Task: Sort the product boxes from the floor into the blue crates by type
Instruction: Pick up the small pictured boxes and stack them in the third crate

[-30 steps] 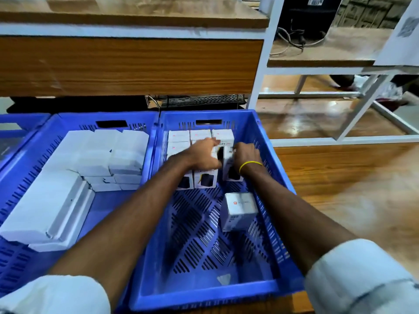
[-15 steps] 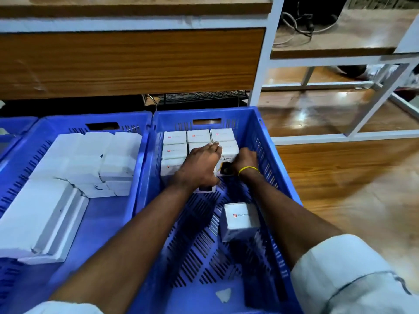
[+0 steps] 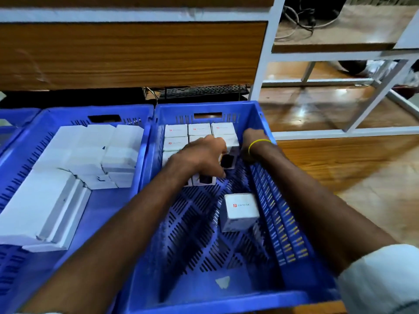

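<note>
Glossy wooden floor (image 3: 340, 168) throughout; white-framed table (image 3: 263, 53) at 12 o'clock. Left crate (image 3: 95, 109) holds flat white boxes (image 3: 86, 150). Right crate (image 3: 267, 298): small product boxes (image 3: 175, 130) packed at its 12 o'clock end, one loose box (image 3: 240, 209) toward 3 o'clock. Left hand (image 3: 201, 155) released, fingers pressing the rows; right hand (image 3: 251, 137) grip: cannot tell.

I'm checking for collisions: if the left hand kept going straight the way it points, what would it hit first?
The left hand points into the packed white boxes at the far end of the right crate; it would meet them first, and seems to touch them.
</note>
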Tool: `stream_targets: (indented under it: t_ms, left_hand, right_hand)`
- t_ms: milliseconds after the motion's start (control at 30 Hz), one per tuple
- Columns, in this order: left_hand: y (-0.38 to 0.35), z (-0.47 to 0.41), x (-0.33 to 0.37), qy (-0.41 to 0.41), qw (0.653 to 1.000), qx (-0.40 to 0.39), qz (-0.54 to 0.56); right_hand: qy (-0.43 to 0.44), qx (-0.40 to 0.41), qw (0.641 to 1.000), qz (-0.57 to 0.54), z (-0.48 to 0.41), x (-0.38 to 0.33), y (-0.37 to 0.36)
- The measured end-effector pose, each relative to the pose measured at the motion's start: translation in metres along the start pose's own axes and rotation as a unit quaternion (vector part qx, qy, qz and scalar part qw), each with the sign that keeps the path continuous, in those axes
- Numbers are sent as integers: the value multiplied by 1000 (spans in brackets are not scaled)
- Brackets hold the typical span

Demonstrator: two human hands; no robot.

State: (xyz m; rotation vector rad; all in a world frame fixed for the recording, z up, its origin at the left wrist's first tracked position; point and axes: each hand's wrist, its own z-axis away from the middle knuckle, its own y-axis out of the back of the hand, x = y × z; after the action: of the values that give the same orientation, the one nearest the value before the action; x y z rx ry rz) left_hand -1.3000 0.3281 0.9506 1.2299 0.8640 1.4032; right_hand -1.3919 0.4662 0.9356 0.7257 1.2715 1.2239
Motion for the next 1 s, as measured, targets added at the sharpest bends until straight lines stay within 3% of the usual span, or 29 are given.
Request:
stream_targets:
  t_ms: [67,133,333,433,500,567,700,800,900,1000]
  left_hand:
    - [10,15,20,-40,989,-143,15]
    - [1,27,40,-60,973,-219,-24]
    - [-54,36,58,-88,985,-141,-42]
    - [-40,36,34,-96,986,-128,54]
    - [-17,42,11,-129,974,-102,154]
    - [9,53,-8,-185,951,-76,237]
    - [37,79,-29,-242,867,-30,435]
    - [38,88,-39,-243,849,17,469]
    - [44,97,-44,-227,863,23,452]
    - [44,102,-51,-188,883,-25,429]
  right_hand:
    - [13,-1,999,39,11,2,16]
    - [17,-18,997,67,20,4,24]
    - [34,-8,999,38,38,23,20]
    - [43,-8,999,24,46,29,16]
    - [35,-57,993,-94,56,32,16]
    - [11,-165,955,-245,70,31,16]
    - [2,-374,829,-416,94,30,18]
    - [19,-410,764,-498,103,28,24]
    - [21,-387,741,-548,109,23,25]
    - [31,-321,779,-538,103,23,23]
